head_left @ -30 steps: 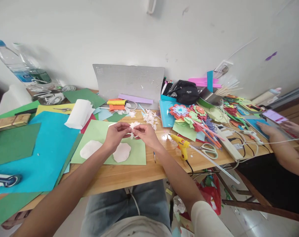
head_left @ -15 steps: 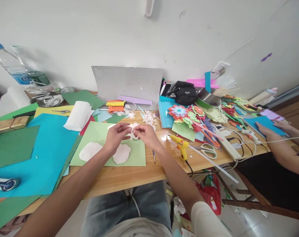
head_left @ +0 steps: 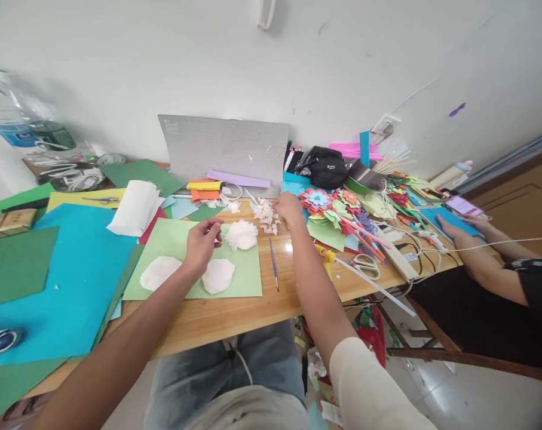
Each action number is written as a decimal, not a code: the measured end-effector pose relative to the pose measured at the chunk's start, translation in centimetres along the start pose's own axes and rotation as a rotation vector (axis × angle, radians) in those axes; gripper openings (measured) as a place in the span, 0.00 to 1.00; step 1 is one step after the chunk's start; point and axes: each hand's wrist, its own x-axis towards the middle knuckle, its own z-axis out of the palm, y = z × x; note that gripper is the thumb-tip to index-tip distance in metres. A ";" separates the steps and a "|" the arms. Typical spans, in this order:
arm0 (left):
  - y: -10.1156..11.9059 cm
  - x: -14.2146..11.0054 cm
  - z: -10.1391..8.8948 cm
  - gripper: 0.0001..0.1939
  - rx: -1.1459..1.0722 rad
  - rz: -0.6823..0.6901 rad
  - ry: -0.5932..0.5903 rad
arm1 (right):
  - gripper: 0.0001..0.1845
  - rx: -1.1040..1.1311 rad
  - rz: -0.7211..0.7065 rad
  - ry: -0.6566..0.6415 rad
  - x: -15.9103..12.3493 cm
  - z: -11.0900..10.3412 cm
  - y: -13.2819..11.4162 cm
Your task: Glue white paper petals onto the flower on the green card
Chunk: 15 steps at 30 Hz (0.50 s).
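My left hand (head_left: 203, 242) hovers over the light green sheet (head_left: 248, 280), fingers curled in with thumb and fingertips together; whatever lies between them, if anything, is hidden. Just right of it a ruffled white paper flower (head_left: 241, 235) rests on the sheet. Two flat white paper pieces, one at left (head_left: 160, 273) and one nearer the middle (head_left: 218, 276), lie below on the same sheet. My right hand (head_left: 290, 210) reaches to the upper right edge of a pile of small white paper scraps (head_left: 266, 216), its fingers bent down and closed, fingertips partly hidden.
A thin blue brush (head_left: 273, 263) lies right of the sheet. Farther right are a yellow glue gun (head_left: 327, 254), scissors (head_left: 366, 266) and layered paper flowers (head_left: 320, 202). A white roll (head_left: 135, 208) stands at left. Another person's hands (head_left: 452, 230) hold blue paper at far right.
My right hand has left the paper flower and moved up and right to the scraps. The flower now lies on the green sheet, with my left hand drawn slightly left of it.
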 end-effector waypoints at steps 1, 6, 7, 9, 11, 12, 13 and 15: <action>0.0 0.0 0.0 0.14 0.003 -0.004 -0.002 | 0.17 -0.005 0.003 0.013 0.1 -0.1 0.0; -0.2 0.2 -0.1 0.13 -0.016 0.004 0.005 | 0.14 -0.008 -0.048 0.091 0.3 -0.7 -1.4; -0.3 0.2 -0.1 0.13 -0.023 0.004 0.007 | 0.14 0.005 -0.096 0.100 0.4 -0.5 -2.3; -0.3 0.3 -0.1 0.13 -0.035 -0.001 0.008 | 0.14 0.046 -0.241 0.095 0.9 0.3 -4.7; -0.3 0.3 -0.2 0.13 -0.044 -0.007 0.005 | 0.13 0.088 -0.410 0.055 1.5 1.5 -7.3; -0.3 0.3 -0.2 0.13 -0.048 -0.009 0.006 | 0.13 0.101 -0.457 0.035 1.8 2.2 -8.6; -0.2 0.3 -0.3 0.13 -0.052 -0.011 0.008 | 0.14 0.111 -0.485 0.019 2.1 2.9 -9.6; -0.2 0.3 -0.4 0.13 -0.061 -0.013 0.013 | 0.14 0.118 -0.490 0.001 2.7 4.2 -11.3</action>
